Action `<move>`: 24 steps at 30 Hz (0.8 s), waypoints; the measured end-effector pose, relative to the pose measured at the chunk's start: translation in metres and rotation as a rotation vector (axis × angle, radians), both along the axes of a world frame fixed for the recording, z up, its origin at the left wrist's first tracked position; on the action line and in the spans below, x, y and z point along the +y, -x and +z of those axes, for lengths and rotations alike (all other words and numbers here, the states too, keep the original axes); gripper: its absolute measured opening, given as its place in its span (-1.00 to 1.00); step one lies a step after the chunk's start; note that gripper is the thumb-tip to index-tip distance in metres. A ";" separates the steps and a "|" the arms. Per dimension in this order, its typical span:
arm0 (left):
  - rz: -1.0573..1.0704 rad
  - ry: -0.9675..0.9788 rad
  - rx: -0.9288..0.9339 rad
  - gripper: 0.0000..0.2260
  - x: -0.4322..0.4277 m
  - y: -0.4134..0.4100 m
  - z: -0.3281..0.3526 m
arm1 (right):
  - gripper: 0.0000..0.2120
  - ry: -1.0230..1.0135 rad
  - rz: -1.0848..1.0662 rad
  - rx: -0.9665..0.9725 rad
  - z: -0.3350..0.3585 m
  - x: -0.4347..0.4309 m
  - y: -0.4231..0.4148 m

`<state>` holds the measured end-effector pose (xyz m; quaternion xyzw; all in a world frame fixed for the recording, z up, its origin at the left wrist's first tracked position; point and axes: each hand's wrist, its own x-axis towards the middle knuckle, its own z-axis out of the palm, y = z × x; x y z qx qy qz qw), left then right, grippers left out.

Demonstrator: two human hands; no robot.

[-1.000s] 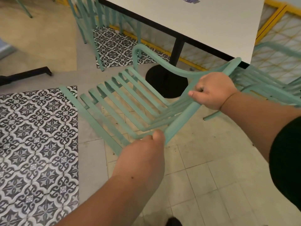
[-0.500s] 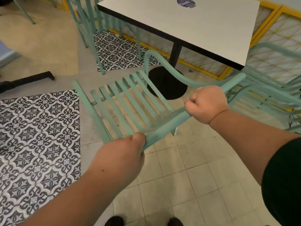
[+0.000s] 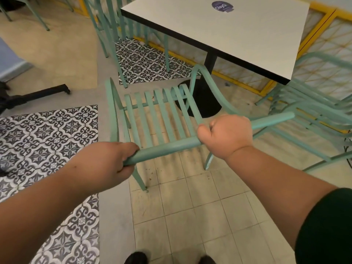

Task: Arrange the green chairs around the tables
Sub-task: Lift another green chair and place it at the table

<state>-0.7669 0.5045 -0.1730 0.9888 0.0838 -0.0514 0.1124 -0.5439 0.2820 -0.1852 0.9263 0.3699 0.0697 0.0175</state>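
Now we've got both hands on the green chair (image 3: 158,115): left hand (image 3: 106,161) and right hand (image 3: 228,134) with fingers wrapped round its top rail, which runs left to right, the tabletop (image 3: 209,31) lying just beyond, far and right.

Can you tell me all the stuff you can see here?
held chair: 1, green, centre, facing the table
table: 1, white top, black post, top right
sticker: 1, dark blue, on the table
stacked chairs: green, right; count unclear
far chairs: green, beyond the table; count unclear
patterned tiles: black and white, left floor
shoes: 2, black, bottom edge
left hand: gripping the chair's top rail
right hand: gripping the same rail
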 end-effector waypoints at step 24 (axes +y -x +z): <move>-0.006 -0.269 0.121 -0.68 0.140 0.007 0.004 | -0.25 -0.029 -0.023 0.350 0.010 0.066 0.098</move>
